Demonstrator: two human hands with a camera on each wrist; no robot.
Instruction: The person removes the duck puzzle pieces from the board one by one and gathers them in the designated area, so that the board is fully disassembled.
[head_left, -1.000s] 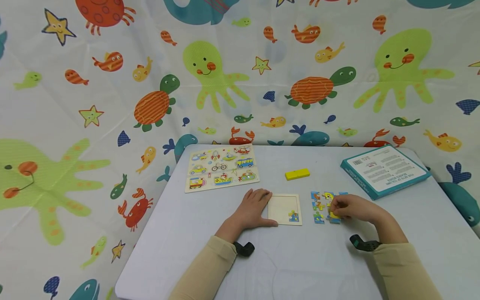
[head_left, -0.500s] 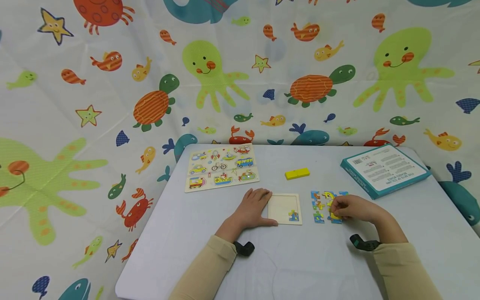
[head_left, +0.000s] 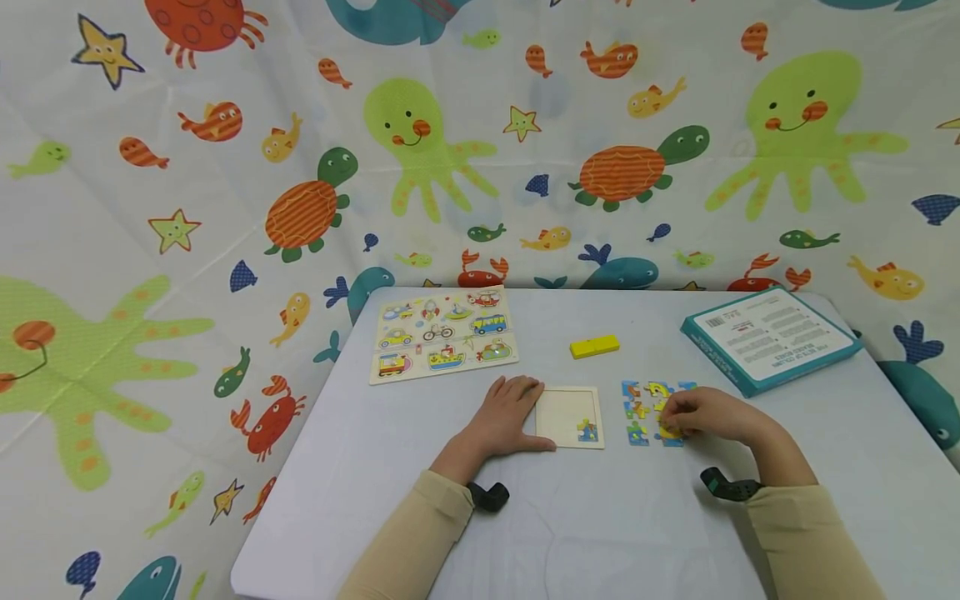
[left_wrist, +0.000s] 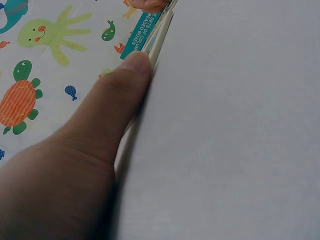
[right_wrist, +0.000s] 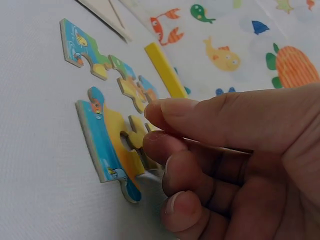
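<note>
A square wooden puzzle tray (head_left: 558, 408) lies mid-table, with one coloured jigsaw piece (head_left: 588, 431) in its lower right corner. My left hand (head_left: 501, 425) rests at the tray's left side. Its thumb (left_wrist: 107, 107) lies straight along the near edge in the left wrist view; its other fingers reach the far left corner. To the right are several loose jigsaw pieces (head_left: 637, 412) in rough columns. Over the right-hand ones hovers my right hand (head_left: 708, 414), fingers loosely bent. In the right wrist view nothing shows between thumb and index finger, beside a blue-and-yellow piece (right_wrist: 97, 140).
At the back left lies a vehicle picture board (head_left: 442, 335). A yellow block (head_left: 595, 347) sits behind the tray. The teal box (head_left: 772, 337) stands at the back right, near the table's edge. A sea-animal cloth (head_left: 525, 208) hangs behind the white table (head_left: 600, 525).
A loose piece under my right fingers has slid slightly to the right. My left hand and the tray stay put. The head view has shifted a little.
</note>
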